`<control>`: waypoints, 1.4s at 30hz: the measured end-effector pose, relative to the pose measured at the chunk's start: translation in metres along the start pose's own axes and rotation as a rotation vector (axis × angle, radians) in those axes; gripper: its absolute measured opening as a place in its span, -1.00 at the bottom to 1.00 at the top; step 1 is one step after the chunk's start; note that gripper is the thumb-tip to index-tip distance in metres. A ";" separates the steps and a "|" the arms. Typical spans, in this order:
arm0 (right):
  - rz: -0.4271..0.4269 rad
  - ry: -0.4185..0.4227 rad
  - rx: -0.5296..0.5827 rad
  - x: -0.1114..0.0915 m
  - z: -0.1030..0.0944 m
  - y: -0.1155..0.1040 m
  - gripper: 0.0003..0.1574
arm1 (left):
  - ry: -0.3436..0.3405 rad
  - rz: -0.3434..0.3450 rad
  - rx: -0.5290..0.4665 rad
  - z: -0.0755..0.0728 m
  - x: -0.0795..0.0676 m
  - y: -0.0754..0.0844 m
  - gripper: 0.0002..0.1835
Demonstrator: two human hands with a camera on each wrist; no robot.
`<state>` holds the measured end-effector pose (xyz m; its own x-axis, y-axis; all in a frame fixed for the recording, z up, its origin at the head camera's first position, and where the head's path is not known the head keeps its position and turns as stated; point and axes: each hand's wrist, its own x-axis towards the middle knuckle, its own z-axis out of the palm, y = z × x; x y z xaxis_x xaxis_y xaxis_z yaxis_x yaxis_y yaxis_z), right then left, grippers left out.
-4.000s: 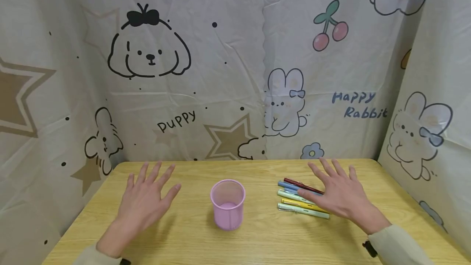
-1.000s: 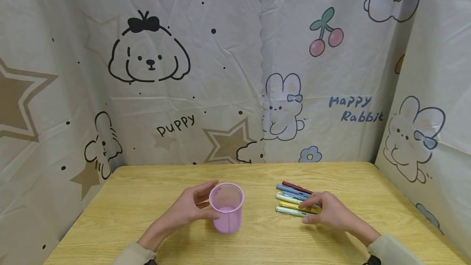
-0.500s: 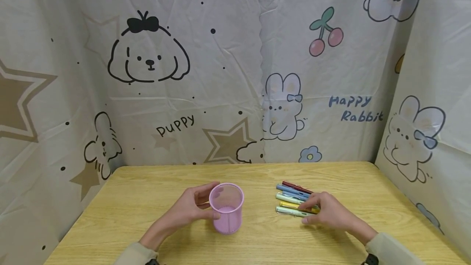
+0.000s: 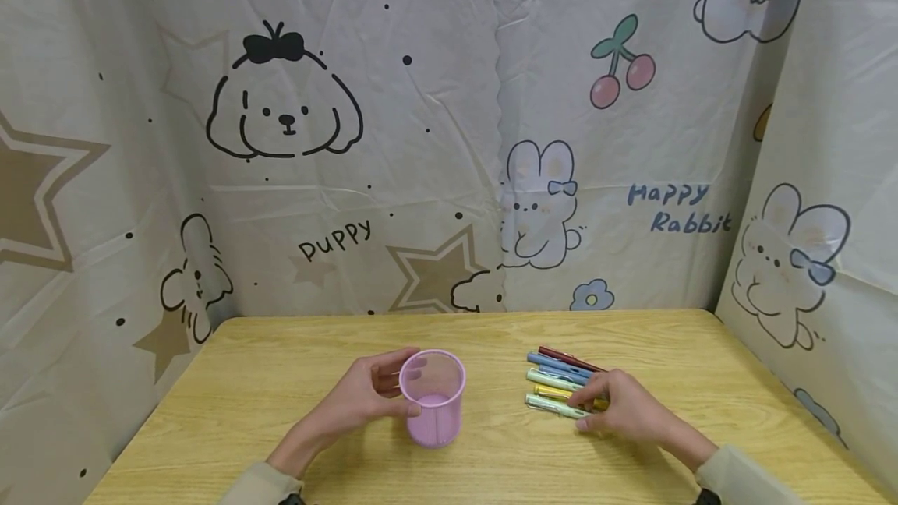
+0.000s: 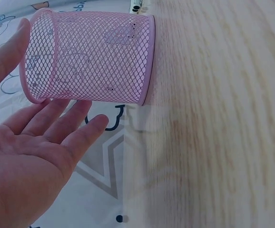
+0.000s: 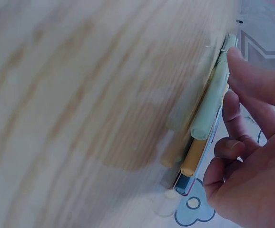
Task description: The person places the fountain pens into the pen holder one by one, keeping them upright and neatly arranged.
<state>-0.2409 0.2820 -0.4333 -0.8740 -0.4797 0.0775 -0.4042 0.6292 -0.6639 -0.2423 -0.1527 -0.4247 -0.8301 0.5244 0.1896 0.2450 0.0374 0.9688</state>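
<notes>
A pink mesh pen cup (image 4: 436, 425) stands upright on the wooden table, with nothing inside it. My left hand (image 4: 354, 397) holds its left side, thumb in front near the rim and fingers round the back; the left wrist view shows the thumb tip at the rim of the cup (image 5: 99, 57). To the right lies a row of several capped pens. My right hand (image 4: 627, 407) pinches the nearest, pale green pen (image 4: 550, 404) between thumb and index finger. In the right wrist view, that pen (image 6: 209, 109) lies beside a yellow one (image 6: 193, 156).
Behind the pinched pen lie a yellow pen (image 4: 549, 391), another pale green pen (image 4: 547, 377), blue pens (image 4: 554, 362) and a dark red pen (image 4: 564, 356). A printed cloth (image 4: 421, 178) hangs along the table's (image 4: 491, 458) back and sides.
Since four seconds ago, both hands have come down from open poses, the left to the pen cup and the right to the nearest pen. Over the last second they barely shift.
</notes>
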 end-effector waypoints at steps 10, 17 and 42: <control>0.000 0.022 0.033 -0.002 0.007 0.001 -0.77 | -0.003 0.012 -0.012 0.000 -0.003 0.003 -0.10; 0.010 -0.017 0.079 -0.006 0.007 0.001 -0.76 | -0.006 0.013 -0.012 0.000 -0.003 0.002 -0.09; 0.170 0.100 0.057 -0.006 0.024 -0.023 -0.70 | 0.001 -0.001 -0.030 0.000 -0.003 0.002 -0.08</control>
<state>-0.2200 0.2560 -0.4360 -0.9519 -0.3047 0.0329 -0.2355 0.6584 -0.7149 -0.2391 -0.1537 -0.4229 -0.8306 0.5238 0.1888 0.2289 0.0121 0.9734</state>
